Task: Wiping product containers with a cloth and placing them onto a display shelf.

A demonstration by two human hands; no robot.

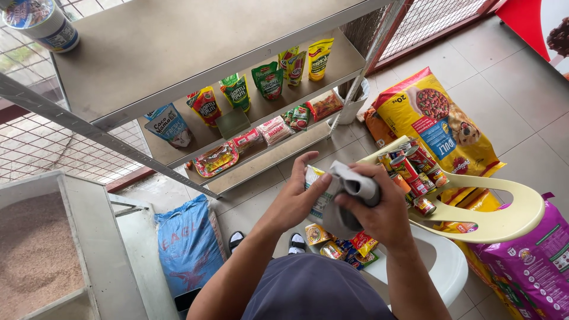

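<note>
While the person is standing over a pale yellow plastic chair [504, 222], both hands are working together just above its seat. The left hand [294, 198] is holding a small white and yellow packet [315, 188], its grip closed around the packet's lower edge with the thumb and fingers pinching it upright. The right hand [379, 210] is clenching a grey cloth [349, 195] and pressing it against the packet's right side, so cloth and packet are touching.

Judging from how things are lying, the work looks partly done. On the middle shelf of the grey metal rack [178, 71] at the far left, a row of pouches [237, 92] is already standing in order, and on the shelf below, flat packets [267, 130] are lying side by side. What is waiting is still plentiful: red-labelled cans [415, 172] are crowding the far side of the chair seat, touching one another, and small snack packets [344, 244] are lying in a heap on the floor near the person's feet, just under the hands.

To the right, a large yellow pet food bag [438, 118] is lying flat on the tiled floor behind the chair, and a purple bag [533, 261] is leaning at the near right. At the near left, a blue sack [188, 243] is resting beside a bin of grain [35, 255]. A plastic jar [41, 24] is sitting on the rack's top shelf, at its far left corner.
</note>
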